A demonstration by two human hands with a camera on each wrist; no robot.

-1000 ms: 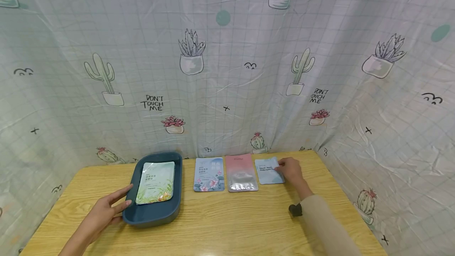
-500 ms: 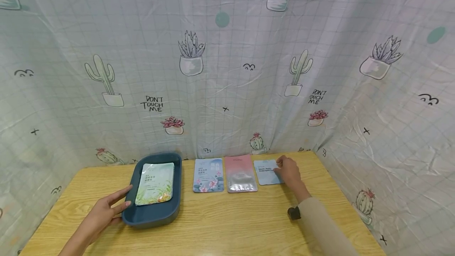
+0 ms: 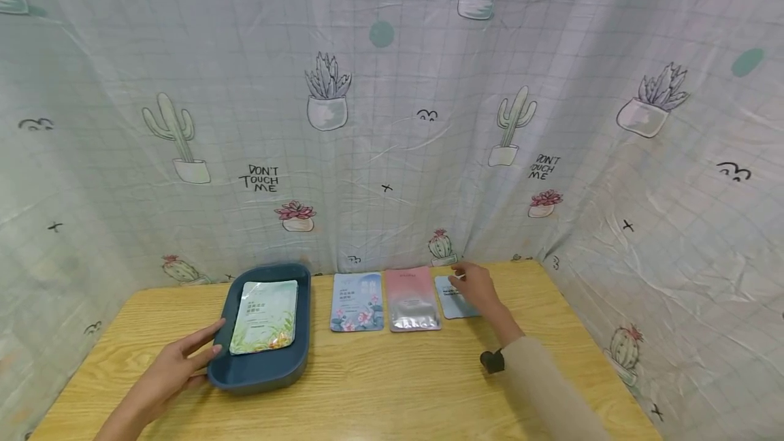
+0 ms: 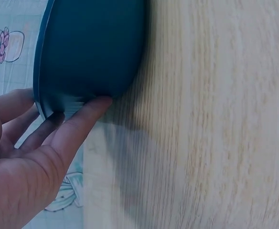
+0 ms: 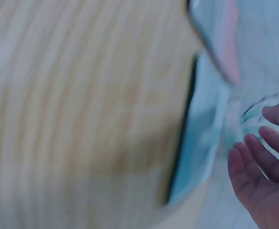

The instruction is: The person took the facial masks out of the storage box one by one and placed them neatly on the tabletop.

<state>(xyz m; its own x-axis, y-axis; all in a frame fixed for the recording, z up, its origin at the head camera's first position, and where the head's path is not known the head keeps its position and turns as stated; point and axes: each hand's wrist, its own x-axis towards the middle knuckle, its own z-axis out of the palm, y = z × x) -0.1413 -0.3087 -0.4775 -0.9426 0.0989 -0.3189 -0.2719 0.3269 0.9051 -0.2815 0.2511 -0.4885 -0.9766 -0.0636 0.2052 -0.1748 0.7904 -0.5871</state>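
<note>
My left hand [image 3: 164, 374] rests its nearly straight fingers against the near left edge of a dark blue tray [image 3: 304, 332]. In the left wrist view those fingers touch the tray's rim and outer wall [image 4: 94, 52]. Green-and-white sachets [image 3: 265, 318] with a leafy print lie stacked in the tray. Over a small light blue sachet [image 3: 452, 305] hovers my right hand [image 3: 480, 291], holding nothing and hiding the sachet's right part. In the right wrist view the fingers [image 5: 263, 160] are loosely bent, apart from that sachet [image 5: 199, 138].
A pink-and-silver sachet [image 3: 413, 299] and a blue sachet with lotus flowers [image 3: 357, 301] lie in a row to the left of the light blue one. The wooden table [image 3: 392, 386] ends at a cactus-print curtain [image 3: 392, 155] behind and to the sides.
My right hand has let go of the light blue sachet's right edge and moved up and left above it. The left hand stays at the tray.
</note>
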